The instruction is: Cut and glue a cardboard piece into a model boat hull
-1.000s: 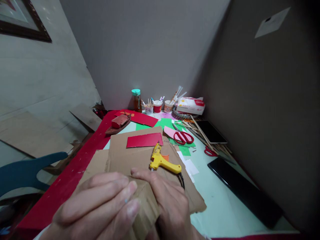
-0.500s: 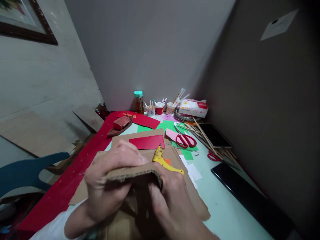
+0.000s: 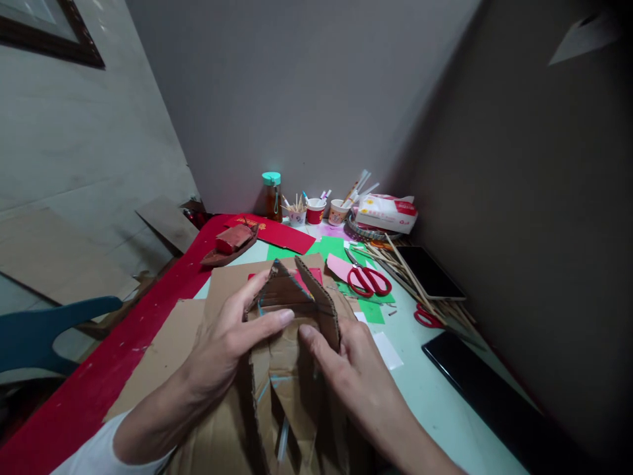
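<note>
Between my hands stands a folded brown cardboard piece (image 3: 291,346) with upright side walls, pointed flaps at the far end and blue pen lines. My left hand (image 3: 235,336) grips its left wall, the thumb lying inside. My right hand (image 3: 353,363) holds the right wall, thumb inside and fingers behind it. A pale, narrow strip (image 3: 283,441) shows low inside the piece. Beneath lies a larger cardboard sheet (image 3: 158,356). A red card behind the flaps is mostly covered. Red-handled scissors (image 3: 368,280) rest beyond my right hand, on pink and green paper.
At the back are a bottle (image 3: 273,198), paper cups (image 3: 316,211) with sticks and pens, and a tissue pack (image 3: 386,212). A small brown model boat (image 3: 231,244) sits back left. Wooden sticks, a tablet (image 3: 431,272) and a long black object (image 3: 494,396) line the right side.
The cardboard has turned, so its open inside now faces me. Both hands have shifted their grip to its two walls. The yellow glue gun is now almost wholly hidden behind the piece.
</note>
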`<state>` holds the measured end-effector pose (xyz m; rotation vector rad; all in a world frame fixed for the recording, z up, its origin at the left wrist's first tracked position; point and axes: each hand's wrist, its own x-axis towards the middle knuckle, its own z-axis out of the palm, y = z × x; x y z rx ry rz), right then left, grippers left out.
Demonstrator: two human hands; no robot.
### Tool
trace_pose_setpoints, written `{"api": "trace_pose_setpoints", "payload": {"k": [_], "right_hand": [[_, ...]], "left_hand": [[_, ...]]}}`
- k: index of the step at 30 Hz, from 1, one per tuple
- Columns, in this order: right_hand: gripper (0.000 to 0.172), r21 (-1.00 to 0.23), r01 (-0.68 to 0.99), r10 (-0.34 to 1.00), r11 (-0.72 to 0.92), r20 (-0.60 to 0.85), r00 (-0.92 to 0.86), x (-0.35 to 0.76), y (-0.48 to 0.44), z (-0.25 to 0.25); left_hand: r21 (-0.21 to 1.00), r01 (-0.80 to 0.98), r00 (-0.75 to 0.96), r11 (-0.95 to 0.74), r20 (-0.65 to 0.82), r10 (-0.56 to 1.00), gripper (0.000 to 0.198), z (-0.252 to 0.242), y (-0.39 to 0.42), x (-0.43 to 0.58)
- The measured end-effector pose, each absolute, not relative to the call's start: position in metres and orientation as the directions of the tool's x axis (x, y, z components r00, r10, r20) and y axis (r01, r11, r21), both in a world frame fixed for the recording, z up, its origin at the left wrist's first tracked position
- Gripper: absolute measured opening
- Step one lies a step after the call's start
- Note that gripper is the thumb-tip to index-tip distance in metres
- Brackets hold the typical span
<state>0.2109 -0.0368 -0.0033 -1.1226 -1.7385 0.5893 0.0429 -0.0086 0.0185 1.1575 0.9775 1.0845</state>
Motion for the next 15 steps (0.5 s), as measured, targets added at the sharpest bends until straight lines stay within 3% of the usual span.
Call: {"api": "trace_pose_setpoints", "payload": {"k": [3,4,7,9,12,15], "right_hand": [[0.028,-0.909,0.289,0.941,0.3,0.232,-0.245,0.225,-0.036,0.013],[0.035,-0.927,0.238,0.937,0.29,0.224,-0.269,0.232,-0.034,0.016],[0.048,-0.954,0.262,0.986,0.144,0.115,-0.124,0.253,-0.023,0.014],[0.049,-0.886,0.458,0.998,0.065,0.049,-0.047,0.262,-0.014,0.003],[0.043,-0.645,0.761,0.997,0.073,0.029,-0.071,0.26,-0.005,-0.015],[0.031,-0.489,0.865,0.993,0.116,0.042,-0.109,0.246,-0.005,-0.025]], "left_hand": [[0.987,-0.136,0.145,0.079,-0.059,0.988,0.039,0.015,-0.006,0.044],[0.981,-0.169,0.147,0.098,-0.073,0.986,0.036,0.016,-0.005,0.044],[0.943,-0.279,0.117,0.179,-0.151,0.981,0.033,0.018,-0.001,0.04],[0.924,-0.314,0.08,0.219,-0.205,0.976,0.036,0.018,0.001,0.036],[0.921,-0.324,0.048,0.215,-0.211,0.976,0.039,0.015,0.006,0.029],[0.933,-0.315,0.023,0.177,-0.179,0.984,0.039,0.014,0.011,0.023]]}}
